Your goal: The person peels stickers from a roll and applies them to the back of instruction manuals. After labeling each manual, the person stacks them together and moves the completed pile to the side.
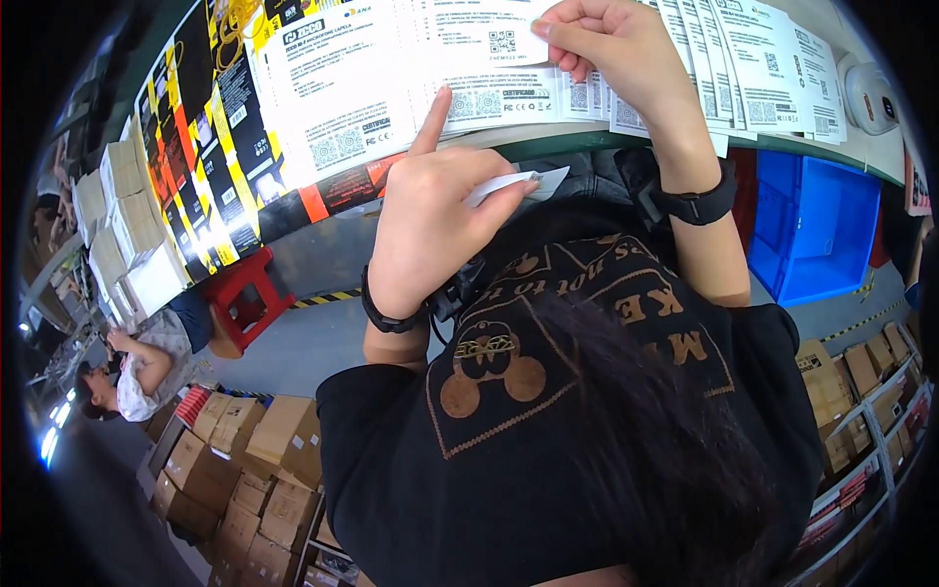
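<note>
My left hand point(430, 210) pinches a small white paper strip point(514, 186) between thumb and bent fingers, while its index finger stretches out and touches a white printed label sheet point(489, 103) on the table. My right hand point(611, 49), further up, pinches the lower edge of another white printed sheet point(460, 29). Both wrists wear black bands. More white label sheets point(753, 68) lie fanned out to the right of my right hand. My black printed shirt and hair fill the lower middle of the view.
Flattened black, orange and yellow cartons point(210, 137) lie on the table's left end, beside stacks of pale boxes point(127, 225). Below the table stand a blue bin point(817, 230) and a red stool point(245, 293). Another person point(137, 367) sits at left. Brown cardboard boxes point(254, 460) fill shelves.
</note>
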Available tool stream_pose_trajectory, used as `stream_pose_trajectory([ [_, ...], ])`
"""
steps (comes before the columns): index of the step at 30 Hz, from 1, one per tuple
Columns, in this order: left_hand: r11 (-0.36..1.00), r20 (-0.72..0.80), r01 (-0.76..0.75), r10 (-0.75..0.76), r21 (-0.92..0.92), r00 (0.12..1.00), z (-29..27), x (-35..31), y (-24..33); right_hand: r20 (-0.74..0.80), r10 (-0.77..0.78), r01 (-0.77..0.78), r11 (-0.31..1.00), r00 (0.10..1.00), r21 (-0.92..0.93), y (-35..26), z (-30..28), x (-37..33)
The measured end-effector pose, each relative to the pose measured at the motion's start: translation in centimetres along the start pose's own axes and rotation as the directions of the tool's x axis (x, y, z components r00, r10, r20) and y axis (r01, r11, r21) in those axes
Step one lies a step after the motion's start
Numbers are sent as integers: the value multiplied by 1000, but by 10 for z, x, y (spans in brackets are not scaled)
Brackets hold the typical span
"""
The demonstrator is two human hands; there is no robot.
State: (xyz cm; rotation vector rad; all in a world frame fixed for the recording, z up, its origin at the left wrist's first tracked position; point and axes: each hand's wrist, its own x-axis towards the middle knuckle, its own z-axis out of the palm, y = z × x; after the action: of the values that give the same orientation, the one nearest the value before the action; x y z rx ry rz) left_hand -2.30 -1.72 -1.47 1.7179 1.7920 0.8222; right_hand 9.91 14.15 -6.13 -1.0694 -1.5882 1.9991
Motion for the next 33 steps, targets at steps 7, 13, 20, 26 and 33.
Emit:
stream_pose_trajectory([
  [7, 1000, -17, -16, 17, 15, 1000, 2, 0, 1, -99, -92, 77, 987, 991, -141, -4, 15, -8],
  [13, 1000, 1, 7, -7, 23, 1000, 2, 1, 2, -191, -339, 125, 724, 921, -679, -8, 21, -18],
  [20, 999, -22, -1, 2, 40, 1000, 1, 0, 7, -200, -516, 228, 649, 833, -725, 8, 15, -11],
  [26, 999, -31, 15, -13, 45, 999, 0, -5, 11, 7, -953, 842, 263, 302, -472, 8, 26, -7],
  [33, 997, -26, -2, 4, 79, 1000, 4, -7, 3, 404, -573, 644, 306, 713, -701, 9, 19, -42],
])
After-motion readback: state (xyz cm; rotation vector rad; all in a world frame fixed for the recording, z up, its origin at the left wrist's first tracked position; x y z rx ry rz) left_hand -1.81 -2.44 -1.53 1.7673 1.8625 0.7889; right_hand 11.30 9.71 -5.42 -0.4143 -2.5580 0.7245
